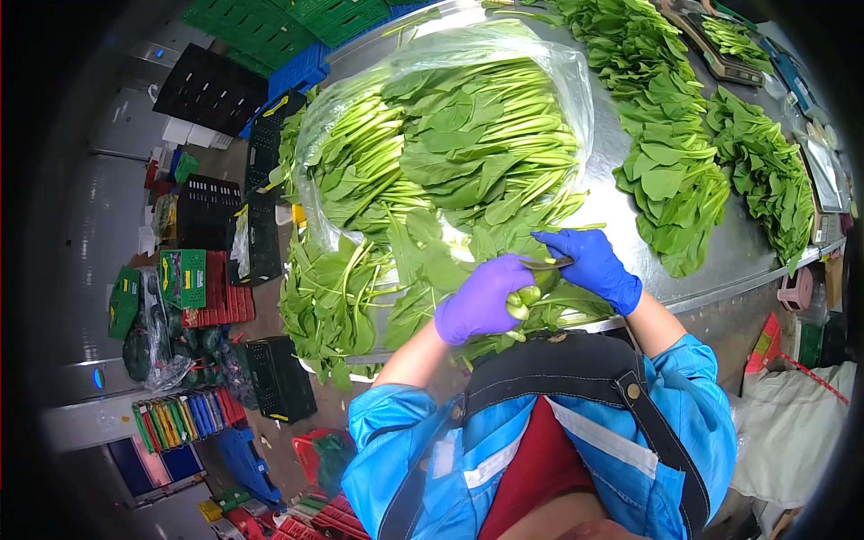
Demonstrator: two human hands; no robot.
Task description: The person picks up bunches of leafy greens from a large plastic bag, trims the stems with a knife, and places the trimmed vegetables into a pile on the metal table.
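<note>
while the left hand (pixel 481 299), in a purple glove, is closed around the stem end of a bunch of greens (pixel 524 302) at the near edge of the steel desk (pixel 720 259), the right hand (pixel 596 266), in a blue glove, is clamped on a small knife (pixel 547 264). the blade points toward the left hand, just above the pale stem bases. the bunch sits between the two hands, right in front of the person's dark apron (pixel 558 360).

behind the hands, an open clear plastic bag (pixel 558 72) is heaped with more leafy stalks, and loose ones spill over the desk's left edge. to the right, well apart from the hands, piles of leaves (pixel 670 171) lie in rows across the desk. dark and green crates (pixel 211 90) stand on the floor to the left.
</note>
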